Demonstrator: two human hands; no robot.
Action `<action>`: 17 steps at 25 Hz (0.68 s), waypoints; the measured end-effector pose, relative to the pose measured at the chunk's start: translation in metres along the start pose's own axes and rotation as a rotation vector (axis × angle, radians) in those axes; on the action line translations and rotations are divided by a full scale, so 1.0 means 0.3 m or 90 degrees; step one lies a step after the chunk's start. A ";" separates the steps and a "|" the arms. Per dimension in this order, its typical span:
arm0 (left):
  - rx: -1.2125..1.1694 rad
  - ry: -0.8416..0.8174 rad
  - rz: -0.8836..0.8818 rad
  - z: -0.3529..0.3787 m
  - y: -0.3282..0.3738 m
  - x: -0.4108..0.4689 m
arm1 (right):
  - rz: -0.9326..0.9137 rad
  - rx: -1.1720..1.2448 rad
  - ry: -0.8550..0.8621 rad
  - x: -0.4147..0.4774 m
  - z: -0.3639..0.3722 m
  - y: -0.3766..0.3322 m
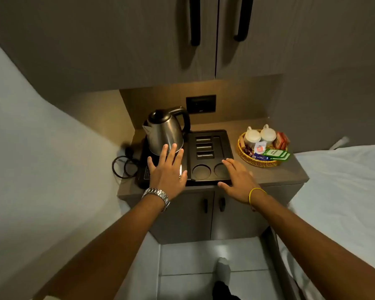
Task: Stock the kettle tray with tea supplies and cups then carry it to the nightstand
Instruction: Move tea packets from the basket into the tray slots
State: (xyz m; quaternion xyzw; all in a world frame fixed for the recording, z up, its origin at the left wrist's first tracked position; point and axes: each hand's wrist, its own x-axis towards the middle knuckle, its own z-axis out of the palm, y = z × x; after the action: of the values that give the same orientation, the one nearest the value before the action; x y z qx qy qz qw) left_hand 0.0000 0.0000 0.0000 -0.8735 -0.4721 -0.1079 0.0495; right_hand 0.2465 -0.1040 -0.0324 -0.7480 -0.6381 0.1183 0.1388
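While the kettle (165, 133) already sits at the tray's (226, 144) left end, its slots and cup rings look empty; stocking and carrying remain. Left hand (168, 169) and right hand (236, 177) hover spread, holding nothing. Cups (260, 135) and sachets wait in the basket (247, 158) on the tabletop (290, 172); labels unreadable.

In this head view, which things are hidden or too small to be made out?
- Print on the sachets in the wicker basket: too small.
- Right round cup recess of the black tray: partly covered by the right hand.
- Front left tray area: covered by the left hand.
- Kettle contents: lid closed.
- Nightstand: not identifiable.
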 end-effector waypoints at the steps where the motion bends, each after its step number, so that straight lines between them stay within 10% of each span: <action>1: -0.004 -0.056 -0.018 0.034 -0.010 0.019 | 0.023 -0.008 -0.034 0.022 0.036 0.010; 10: -0.004 -0.285 -0.029 0.351 -0.111 0.105 | 0.078 -0.006 0.004 0.158 0.139 0.160; 17: -0.003 -0.247 -0.031 0.389 -0.111 0.087 | 0.247 0.006 0.171 0.370 -0.085 0.426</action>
State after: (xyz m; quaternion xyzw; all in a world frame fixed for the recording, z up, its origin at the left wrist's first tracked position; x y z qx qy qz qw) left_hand 0.0027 0.0616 -0.1077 -0.8663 -0.4936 0.0604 -0.0471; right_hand 0.3907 -0.0147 -0.0544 -0.8652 -0.4574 0.0450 0.2005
